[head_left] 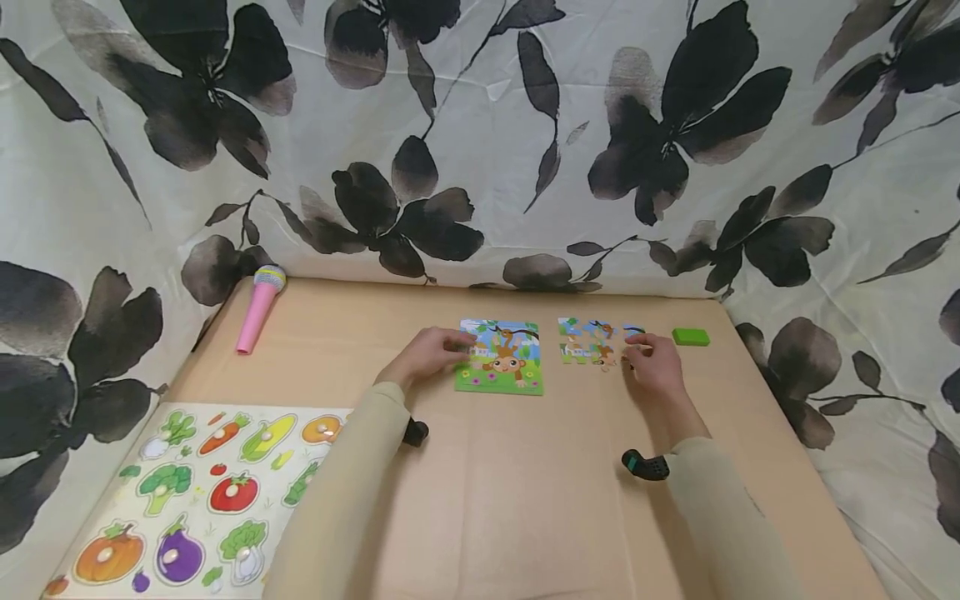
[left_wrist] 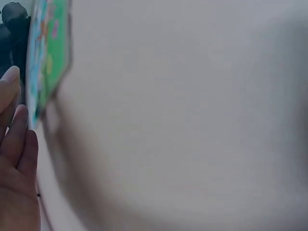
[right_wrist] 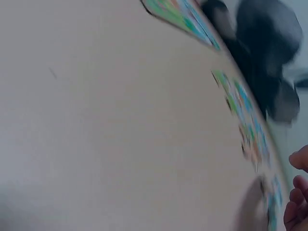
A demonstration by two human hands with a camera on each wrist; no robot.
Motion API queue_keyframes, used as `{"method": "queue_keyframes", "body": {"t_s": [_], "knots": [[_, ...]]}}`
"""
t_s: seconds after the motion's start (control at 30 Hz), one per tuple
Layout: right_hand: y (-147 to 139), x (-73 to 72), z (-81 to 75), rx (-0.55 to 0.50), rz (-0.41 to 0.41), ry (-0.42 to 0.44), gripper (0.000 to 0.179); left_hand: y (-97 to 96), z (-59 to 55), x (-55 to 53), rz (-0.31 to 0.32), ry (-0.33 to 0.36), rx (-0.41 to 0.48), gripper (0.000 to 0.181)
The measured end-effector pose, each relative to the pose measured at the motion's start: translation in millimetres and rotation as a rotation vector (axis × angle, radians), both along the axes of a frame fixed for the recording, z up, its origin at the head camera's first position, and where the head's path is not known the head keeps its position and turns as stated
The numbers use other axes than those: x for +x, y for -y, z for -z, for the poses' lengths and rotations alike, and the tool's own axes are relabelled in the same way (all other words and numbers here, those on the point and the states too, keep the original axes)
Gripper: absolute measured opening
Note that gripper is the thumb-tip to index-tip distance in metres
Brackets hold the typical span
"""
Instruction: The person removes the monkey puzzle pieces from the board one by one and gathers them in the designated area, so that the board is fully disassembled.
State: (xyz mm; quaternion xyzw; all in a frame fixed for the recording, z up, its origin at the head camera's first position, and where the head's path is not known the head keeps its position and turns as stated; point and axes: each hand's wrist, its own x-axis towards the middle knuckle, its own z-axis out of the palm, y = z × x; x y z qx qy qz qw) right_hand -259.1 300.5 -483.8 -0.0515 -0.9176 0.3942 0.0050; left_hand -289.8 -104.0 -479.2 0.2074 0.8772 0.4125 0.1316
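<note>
A square monkey picture puzzle (head_left: 501,379) lies near the table's far edge. My left hand (head_left: 429,354) is at its left side, thumb and fingertips by the edge; in the left wrist view, the left fingers (left_wrist: 19,130) look relaxed beside the puzzle's corner. To the right lies a partly joined group of puzzle pieces (head_left: 576,354) with gaps. My right hand (head_left: 656,365) hovers by a blue puzzle piece (head_left: 633,329), its fingertips partly covering it. In the right wrist view the right thumb stands apart from the bent fingers (right_wrist: 299,192), with nothing visible between them.
A green block (head_left: 691,337) lies right of the right hand. A pink toy microphone (head_left: 261,308) is at the far left corner. A vegetable peg board (head_left: 202,500) fills the near left, partly under the left sleeve. Floral cloth (head_left: 495,125) hangs behind the table.
</note>
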Motion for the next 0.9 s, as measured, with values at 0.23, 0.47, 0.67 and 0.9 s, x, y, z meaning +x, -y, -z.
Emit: {"method": "queue_keyframes", "body": {"t_s": [0.23,0.47,0.67,0.9], "knots": [[72.1,5.1,-22.1,-0.088,-0.184,-0.023,0.032,9.9,13.1,6.3,-0.005,0.016,0.048,0.031],[140.4,12.8,-29.0,-0.276,-0.299,0.084,0.033,13.2,15.4,5.8,0.04,0.025,0.017,0.037],[173.1,8.6,-13.6,-0.326,-0.346,0.109,0.03,13.2,14.9,5.0,0.055,0.035,-0.014,0.04],[193.8,4.3,2.8,-0.311,-0.377,0.119,0.03,14.2,14.6,4.2,0.063,0.011,-0.032,0.04]]}}
